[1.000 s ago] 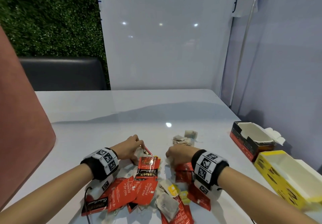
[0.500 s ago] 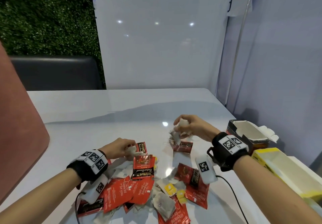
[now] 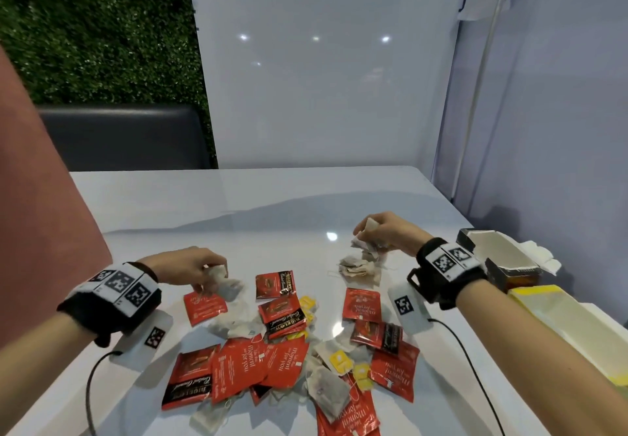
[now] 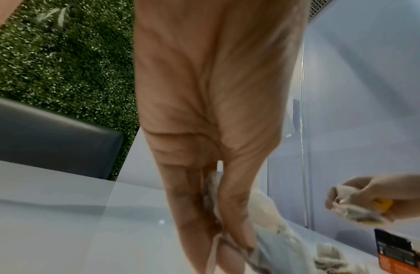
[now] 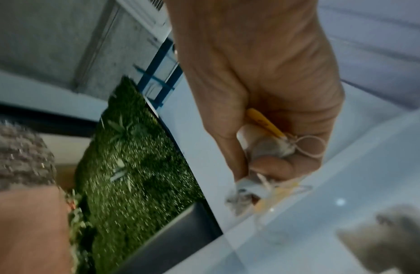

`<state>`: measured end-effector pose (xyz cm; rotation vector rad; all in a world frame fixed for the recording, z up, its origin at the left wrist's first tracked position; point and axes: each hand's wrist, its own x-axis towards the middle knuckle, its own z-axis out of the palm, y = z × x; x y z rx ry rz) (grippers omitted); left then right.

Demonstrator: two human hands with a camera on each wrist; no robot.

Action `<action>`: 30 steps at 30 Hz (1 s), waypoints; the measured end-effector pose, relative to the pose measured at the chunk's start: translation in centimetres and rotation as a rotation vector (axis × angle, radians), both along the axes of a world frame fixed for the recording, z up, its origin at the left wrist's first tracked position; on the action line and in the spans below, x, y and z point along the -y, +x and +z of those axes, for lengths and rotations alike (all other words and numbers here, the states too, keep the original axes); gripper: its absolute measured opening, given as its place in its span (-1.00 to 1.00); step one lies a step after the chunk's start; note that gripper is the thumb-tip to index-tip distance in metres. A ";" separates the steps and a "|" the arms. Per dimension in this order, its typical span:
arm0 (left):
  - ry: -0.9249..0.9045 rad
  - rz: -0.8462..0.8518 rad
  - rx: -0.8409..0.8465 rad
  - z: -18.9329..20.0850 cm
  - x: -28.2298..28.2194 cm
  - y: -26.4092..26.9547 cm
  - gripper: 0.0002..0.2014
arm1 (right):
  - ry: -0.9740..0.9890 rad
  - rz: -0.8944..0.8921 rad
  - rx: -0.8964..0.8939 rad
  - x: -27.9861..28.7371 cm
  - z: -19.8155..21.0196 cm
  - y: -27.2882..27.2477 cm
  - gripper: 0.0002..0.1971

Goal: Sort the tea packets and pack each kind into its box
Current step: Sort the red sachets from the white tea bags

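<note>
From the head view, I see my left hand (image 3: 190, 267) at middle left pinching a soft tea bag (image 3: 222, 282) above the mixed pile (image 3: 282, 350) of red packets and bags on the white counter (image 3: 238, 204). My right hand (image 3: 390, 232) at middle right grips a bunch of tea bags (image 3: 368, 249) over a small heap (image 3: 358, 271). A dark box (image 3: 499, 259) and a yellow box (image 3: 560, 316) sit open at the right edge.

In the left wrist view, my fingers (image 4: 188, 213) squeeze the bag.

In the right wrist view, my fingers (image 5: 270, 165) curl around bags with a yellow tag (image 5: 265, 122).
</note>
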<state>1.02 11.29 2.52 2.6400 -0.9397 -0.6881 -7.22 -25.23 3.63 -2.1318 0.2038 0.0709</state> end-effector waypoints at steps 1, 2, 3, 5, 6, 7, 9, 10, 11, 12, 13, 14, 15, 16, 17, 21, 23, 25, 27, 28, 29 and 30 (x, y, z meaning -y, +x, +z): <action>-0.055 0.011 -0.011 0.3 0.3 0.0 -0.86 | -0.069 -0.031 -0.005 0.3 -0.1 0.9 -0.93; -0.104 0.018 -0.019 0.5 0.8 0.1 -0.87 | -0.161 -0.055 -0.010 0.5 -0.3 1.7 -0.93; -0.146 0.024 -0.029 0.6 1.4 0.1 -0.88 | -0.274 -0.065 -0.009 0.7 -0.5 2.4 -0.89; -0.206 0.024 -0.051 0.8 2.8 0.2 -0.91 | -0.447 -0.040 -0.042 0.9 -1.1 3.3 -0.76; -0.226 0.021 -0.064 0.9 3.6 0.3 -0.92 | -0.468 -0.013 -0.088 1.0 -1.4 3.5 -0.71; -0.241 0.017 -0.080 1.0 4.5 0.3 -0.92 | -0.471 0.015 -0.132 1.1 -1.6 3.5 -0.66; -0.262 0.010 -0.111 1.1 6.0 0.6 -0.92 | -0.522 0.061 -0.162 1.2 -1.7 3.2 -0.56; -0.272 0.005 -0.121 1.1 6.7 0.7 -0.92 | -0.587 0.070 -0.126 1.4 -1.6 2.9 -0.54; -0.279 0.002 -0.126 1.2 7.4 0.9 -0.92 | -0.651 0.068 -0.067 1.6 -1.5 2.6 -0.53; -0.280 0.000 -0.126 1.3 8.1 1.2 -0.92 | -0.697 0.067 0.002 1.8 -1.4 2.0 -0.54; -0.280 0.002 -0.126 1.3 8.9 1.4 -0.92 | -0.708 0.066 0.063 1.9 -1.2 1.2 -0.58; -0.280 0.005 -0.122 1.5 9.6 1.7 -0.93 | -0.700 0.074 0.107 1.9 -1.2 0.3 -0.62; -0.283 0.006 -0.114 1.6 10.4 2.0 -0.92 | -0.692 0.108 0.127 1.8 -1.2 -0.7 -0.67; -0.287 0.007 -0.103 1.8 11.2 2.4 -0.91 | -0.683 0.171 0.110 1.6 -1.4 -1.7 -0.70; -0.292 0.008 -0.089 2.0 12.1 2.7 -0.91 | -0.671 0.253 0.065 1.4 -1.7 -2.7 -0.72; -0.284 0.006 0.004 2.7 15.9 3.4 -0.91 | -0.612 0.553 -0.216 -0.1 -3.7 -5.7 -0.33; -0.262 -0.004 0.029 2.4 17.7 3.2 -0.90 | -0.670 0.640 -0.318 -0.6 -4.6 -6.4 -0.10; -0.214 -0.021 0.049 1.7 19.4 2.9 -0.91 | -0.727 0.676 -0.363 -1.0 -5.0 -6.9 0.00; -0.176 -0.044 0.056 0.7 20.8 2.7 -0.91 | -0.730 0.686 -0.350 -1.4 -5.0 -7.4 0.00; -0.163 -0.053 0.054 0.2 21.5 2.7 -0.91 | -0.731 0.688 -0.339 -1.5 -5.0 -7.7 -0.02; -0.159 -0.056 0.053 -0.3 22.1 2.7 -0.91 | -0.741 0.692 -0.327 -1.6 -4.9 -8.1 -0.04; -0.156 -0.054 0.051 -0.8 22.7 2.7 -0.92 | -0.761 0.696 -0.313 -1.8 -4.9 -8.6 -0.06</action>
